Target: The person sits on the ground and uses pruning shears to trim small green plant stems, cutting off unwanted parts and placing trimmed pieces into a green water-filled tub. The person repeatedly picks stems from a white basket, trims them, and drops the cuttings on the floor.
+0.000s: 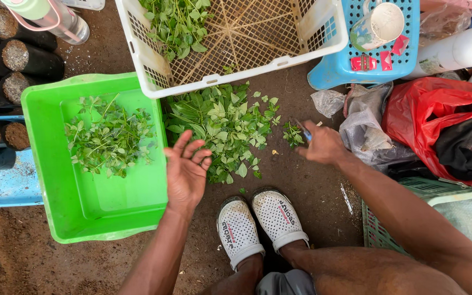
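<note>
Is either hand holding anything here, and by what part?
The right hand pinches a small leafy cutting by its stem end, alongside a small blue tool. The left hand is open and empty, beside the green tub.

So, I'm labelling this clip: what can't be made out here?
- Head view: the tool in the right hand is mostly hidden by the fingers; only a blue tip shows.
- White crate: cut off by the top edge.
- Bottle, top left: cut off by the edge.
</note>
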A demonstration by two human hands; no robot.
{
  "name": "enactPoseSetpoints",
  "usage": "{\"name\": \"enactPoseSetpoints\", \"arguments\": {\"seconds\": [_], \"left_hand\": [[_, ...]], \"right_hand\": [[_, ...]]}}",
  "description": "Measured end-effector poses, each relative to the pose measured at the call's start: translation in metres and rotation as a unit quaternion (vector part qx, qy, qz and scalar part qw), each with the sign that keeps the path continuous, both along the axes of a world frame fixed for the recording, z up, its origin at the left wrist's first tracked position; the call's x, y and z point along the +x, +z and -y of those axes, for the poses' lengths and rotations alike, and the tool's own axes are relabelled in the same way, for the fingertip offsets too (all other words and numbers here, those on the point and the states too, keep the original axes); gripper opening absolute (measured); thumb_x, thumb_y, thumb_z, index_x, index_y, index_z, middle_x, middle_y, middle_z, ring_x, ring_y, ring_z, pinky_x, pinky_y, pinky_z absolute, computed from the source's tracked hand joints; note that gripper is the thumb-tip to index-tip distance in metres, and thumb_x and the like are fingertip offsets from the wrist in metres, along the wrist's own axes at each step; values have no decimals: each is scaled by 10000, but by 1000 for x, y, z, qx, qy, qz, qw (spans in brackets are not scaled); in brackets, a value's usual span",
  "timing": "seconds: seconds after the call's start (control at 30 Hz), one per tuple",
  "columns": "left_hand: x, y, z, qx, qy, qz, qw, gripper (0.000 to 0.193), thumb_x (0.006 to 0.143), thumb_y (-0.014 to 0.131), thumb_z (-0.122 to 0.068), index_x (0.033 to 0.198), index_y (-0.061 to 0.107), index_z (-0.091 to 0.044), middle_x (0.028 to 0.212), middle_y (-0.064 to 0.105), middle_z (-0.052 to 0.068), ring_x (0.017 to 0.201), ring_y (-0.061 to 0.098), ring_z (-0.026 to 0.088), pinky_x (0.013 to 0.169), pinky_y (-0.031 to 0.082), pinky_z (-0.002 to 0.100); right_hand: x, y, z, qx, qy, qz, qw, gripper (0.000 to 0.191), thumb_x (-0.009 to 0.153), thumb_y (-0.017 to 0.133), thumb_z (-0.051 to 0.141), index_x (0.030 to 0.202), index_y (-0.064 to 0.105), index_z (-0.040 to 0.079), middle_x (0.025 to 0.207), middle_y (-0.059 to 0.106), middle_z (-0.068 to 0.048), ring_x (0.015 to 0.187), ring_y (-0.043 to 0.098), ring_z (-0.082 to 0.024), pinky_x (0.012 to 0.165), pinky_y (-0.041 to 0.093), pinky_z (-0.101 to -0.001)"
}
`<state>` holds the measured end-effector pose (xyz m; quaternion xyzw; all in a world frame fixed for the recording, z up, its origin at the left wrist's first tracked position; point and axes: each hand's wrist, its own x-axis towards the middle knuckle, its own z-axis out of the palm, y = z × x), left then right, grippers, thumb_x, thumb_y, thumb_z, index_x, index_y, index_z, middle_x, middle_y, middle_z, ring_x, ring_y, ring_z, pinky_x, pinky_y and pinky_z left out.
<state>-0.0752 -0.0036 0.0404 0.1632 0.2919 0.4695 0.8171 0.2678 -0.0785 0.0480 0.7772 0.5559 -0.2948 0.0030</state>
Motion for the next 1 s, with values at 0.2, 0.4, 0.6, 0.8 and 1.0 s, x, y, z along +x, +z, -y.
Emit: {"name": "enactPoseSetpoints", "arguments": {"seconds": [0.2,0.4,0.6,0.8,1.0], "left_hand": [[32,-34,4,53,-91,-182,978,312,1019,647,-197,1277,639,-22,1041,753,110,871,731,191,730,579,301],[66,-50,-2,139,-184,-305,924,269,979,684,-50,1247,678,-23,1071,736,102,893,732,173,710,591,281],[98,-38,-11,182,-257,-326,891,534,823,777,-14,1326,600,-44,1245,672,62,1129,652,172,904,620,295],[119,-41,2,101,-233,-169,952,515,892,785,-40,1379,615,-33,1272,705,107,1142,694,185,933,601,295],[107,-40,0,25,-232,-111,966,375,966,714,-108,1333,660,-52,1210,744,84,1022,717,136,808,603,266]], "right_hand": [[-8,-11,8,61,5,33,998,267,936,697,301,1095,666,90,758,714,-203,705,710,-408,709,564,-529],[11,-4,17,140,-70,-149,976,169,903,733,204,994,709,63,670,663,-112,572,629,-202,579,517,-391],[8,18,19,173,-80,-210,959,152,890,760,149,976,701,39,658,616,-98,602,545,-127,547,472,-334],[-21,30,19,276,-36,-181,943,156,880,759,109,1000,705,26,764,687,-127,629,671,-187,570,511,-339],[-44,30,14,290,-14,-195,937,151,884,761,112,970,676,22,804,702,-129,671,708,-211,564,528,-338]]}}
